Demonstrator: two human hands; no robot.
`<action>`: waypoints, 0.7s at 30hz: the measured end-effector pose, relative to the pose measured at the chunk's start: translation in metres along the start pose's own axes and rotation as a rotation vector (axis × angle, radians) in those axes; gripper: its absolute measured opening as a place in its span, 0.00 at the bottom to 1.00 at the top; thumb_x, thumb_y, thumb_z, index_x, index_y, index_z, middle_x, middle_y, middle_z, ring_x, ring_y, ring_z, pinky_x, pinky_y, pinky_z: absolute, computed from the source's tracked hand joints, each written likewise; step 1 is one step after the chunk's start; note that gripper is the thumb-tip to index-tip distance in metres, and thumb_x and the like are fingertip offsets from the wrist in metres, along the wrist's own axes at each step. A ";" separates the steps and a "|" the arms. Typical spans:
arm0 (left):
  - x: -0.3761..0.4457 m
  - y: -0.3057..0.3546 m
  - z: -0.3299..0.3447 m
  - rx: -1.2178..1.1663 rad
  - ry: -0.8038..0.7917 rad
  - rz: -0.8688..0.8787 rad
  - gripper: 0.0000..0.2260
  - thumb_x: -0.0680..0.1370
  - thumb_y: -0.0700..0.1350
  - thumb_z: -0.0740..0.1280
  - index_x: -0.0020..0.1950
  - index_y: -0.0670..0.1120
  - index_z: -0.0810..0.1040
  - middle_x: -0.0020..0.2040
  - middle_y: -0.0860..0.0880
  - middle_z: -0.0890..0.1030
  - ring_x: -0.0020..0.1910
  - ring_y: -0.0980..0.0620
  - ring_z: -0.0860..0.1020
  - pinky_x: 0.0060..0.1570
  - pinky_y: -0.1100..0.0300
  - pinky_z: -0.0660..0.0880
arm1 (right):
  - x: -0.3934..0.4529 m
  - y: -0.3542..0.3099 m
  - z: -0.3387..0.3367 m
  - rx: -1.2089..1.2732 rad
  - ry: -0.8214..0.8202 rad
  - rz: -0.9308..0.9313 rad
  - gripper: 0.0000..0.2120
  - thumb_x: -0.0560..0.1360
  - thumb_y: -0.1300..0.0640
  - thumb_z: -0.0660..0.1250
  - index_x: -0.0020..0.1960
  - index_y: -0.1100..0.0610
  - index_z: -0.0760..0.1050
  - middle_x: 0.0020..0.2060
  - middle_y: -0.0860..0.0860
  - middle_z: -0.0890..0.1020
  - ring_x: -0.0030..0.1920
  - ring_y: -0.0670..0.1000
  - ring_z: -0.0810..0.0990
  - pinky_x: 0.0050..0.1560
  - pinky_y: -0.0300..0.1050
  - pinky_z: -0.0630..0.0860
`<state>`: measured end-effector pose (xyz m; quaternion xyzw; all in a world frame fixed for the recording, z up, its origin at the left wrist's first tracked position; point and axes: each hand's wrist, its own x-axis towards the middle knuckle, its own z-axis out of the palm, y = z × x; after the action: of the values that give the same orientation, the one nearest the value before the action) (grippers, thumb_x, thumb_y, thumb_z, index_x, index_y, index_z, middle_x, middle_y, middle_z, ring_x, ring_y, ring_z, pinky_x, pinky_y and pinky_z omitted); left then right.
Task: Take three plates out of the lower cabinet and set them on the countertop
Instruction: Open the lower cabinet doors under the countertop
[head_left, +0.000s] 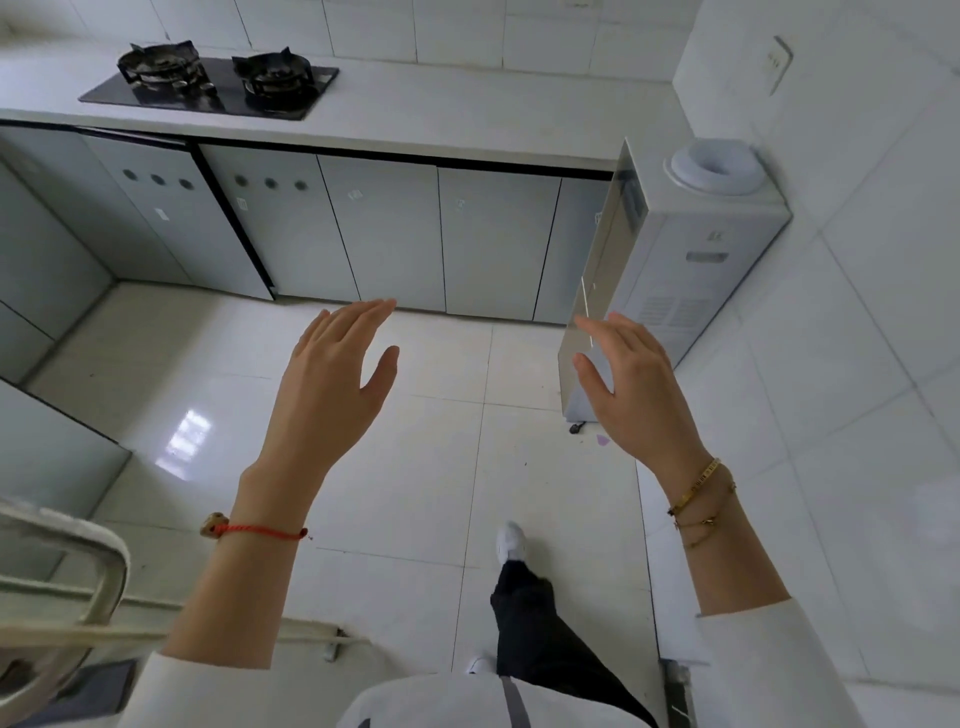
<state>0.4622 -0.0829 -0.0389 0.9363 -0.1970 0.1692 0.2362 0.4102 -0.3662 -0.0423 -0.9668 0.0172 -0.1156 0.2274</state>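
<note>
A white-tiled kitchen: pale floor (415, 441), a white countertop (441, 119) running along the far wall, and a row of grey lower cabinet doors (384, 234) beneath it. A black two-burner stove (213, 83) sits on the counter at far left; a water dispenser (691, 249) stands at the right end of the cabinets, against the right wall. At near left is a metal frame (78, 582), possibly a chair or rack.

The person stands well back from the cabinets, one shoe (511, 540) forward on the floor. Both arms are raised in front. The left hand (332, 374) is spread flat, fingers straight and close together, thumb out, holding nothing. The right hand (631, 379) is likewise loose and empty, fingers gently extended.

No plates are visible; judging from the task, they lie behind one of the cabinet doors, all of which look closed. Which door cannot be told.

This seems to be the very start: the approach, with no plate yet out. The next move calls for stepping nearer, bending or crouching, and pulling a door open by its edge, since no handles show.
</note>
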 end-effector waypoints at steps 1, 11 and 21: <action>0.012 -0.005 0.006 0.006 0.002 -0.008 0.18 0.80 0.45 0.64 0.70 0.45 0.72 0.67 0.48 0.77 0.66 0.47 0.74 0.70 0.47 0.68 | 0.016 0.005 0.005 0.001 -0.008 -0.005 0.19 0.81 0.53 0.59 0.71 0.57 0.69 0.68 0.56 0.74 0.73 0.55 0.67 0.75 0.52 0.61; 0.166 -0.043 0.059 0.039 0.056 -0.080 0.19 0.79 0.44 0.65 0.71 0.45 0.71 0.67 0.48 0.77 0.66 0.47 0.75 0.70 0.46 0.68 | 0.203 0.049 0.028 0.020 -0.045 -0.092 0.21 0.81 0.51 0.57 0.72 0.56 0.67 0.69 0.52 0.73 0.74 0.51 0.64 0.76 0.49 0.59; 0.286 -0.084 0.086 0.100 0.113 -0.177 0.19 0.79 0.44 0.66 0.70 0.43 0.72 0.66 0.46 0.78 0.65 0.45 0.76 0.68 0.44 0.70 | 0.381 0.058 0.047 0.035 -0.053 -0.232 0.20 0.82 0.52 0.58 0.71 0.58 0.68 0.67 0.54 0.74 0.72 0.53 0.66 0.74 0.50 0.62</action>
<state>0.7669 -0.1409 -0.0245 0.9497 -0.0913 0.2097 0.2141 0.7931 -0.4300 -0.0269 -0.9609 -0.1031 -0.1157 0.2295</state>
